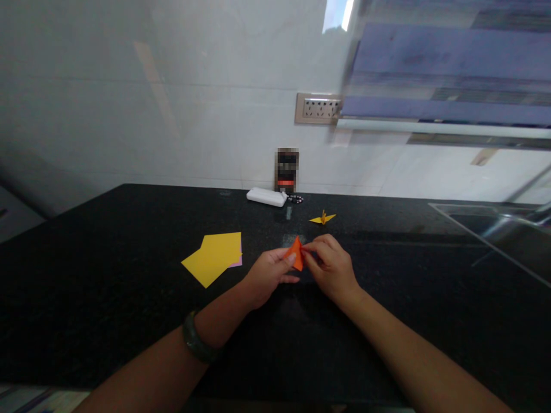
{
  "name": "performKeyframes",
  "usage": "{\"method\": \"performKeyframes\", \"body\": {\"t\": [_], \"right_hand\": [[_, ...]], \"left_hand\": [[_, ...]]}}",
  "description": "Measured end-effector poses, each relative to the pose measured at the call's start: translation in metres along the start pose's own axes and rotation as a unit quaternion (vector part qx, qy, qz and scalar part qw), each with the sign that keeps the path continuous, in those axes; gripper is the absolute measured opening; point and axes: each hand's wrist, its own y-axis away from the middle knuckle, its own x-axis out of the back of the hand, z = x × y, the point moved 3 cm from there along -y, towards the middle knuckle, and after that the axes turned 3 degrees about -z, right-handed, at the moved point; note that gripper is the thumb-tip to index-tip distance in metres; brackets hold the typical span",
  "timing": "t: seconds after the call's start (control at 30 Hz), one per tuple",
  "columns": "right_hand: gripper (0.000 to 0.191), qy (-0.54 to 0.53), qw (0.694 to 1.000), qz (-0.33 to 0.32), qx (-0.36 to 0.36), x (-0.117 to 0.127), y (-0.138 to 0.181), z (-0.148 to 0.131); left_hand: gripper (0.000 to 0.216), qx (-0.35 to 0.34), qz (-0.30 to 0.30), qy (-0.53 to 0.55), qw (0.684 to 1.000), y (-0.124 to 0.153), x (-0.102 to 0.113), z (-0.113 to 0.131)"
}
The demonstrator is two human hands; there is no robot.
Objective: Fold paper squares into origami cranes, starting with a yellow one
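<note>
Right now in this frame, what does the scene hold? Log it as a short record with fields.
Left hand: gripping folded orange paper, thumb on top
Right hand: fingertips at the paper's right edge
Left wrist: dark bangle
Left of hands: yellow paper overlapping pink paper
Beyond hands: yellow folded bird, white slab-shaped object
Surface: dark countertop
Wall: socket panel
Unclear: pixelated item by the wall

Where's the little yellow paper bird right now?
In the head view, the yellow paper bird is right of centre on the dark counter, just beyond the right hand and to the right of the white oblong thing.
</note>
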Motion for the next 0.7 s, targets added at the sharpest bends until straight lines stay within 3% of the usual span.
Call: {"method": "performKeyframes", "body": {"t": [0.27, 0.5, 0.7], "right_hand": [[0.014, -0.019, 1.000, -0.010, -0.023, -0.0012, 0.0005, -0.0001], [0.024, 0.016, 1.000, -0.011, 0.017, -0.0029, 0.0022, 0.0050], [0.022, 0.001, 1.000, -0.004, 0.003, -0.0014, 0.0009, 0.0038]], "left_hand": [[0.032, -0.011, 0.013, -0.076, 0.997, 0.0017, -0.0033, 0.0056], [0.032, -0.014, -0.023, 0.016, 0.999, 0.0006, -0.0047, 0.0005], [0.032, -0.014, -0.034, 0.036, 0.999, 0.0002, -0.0057, -0.0010]]}}
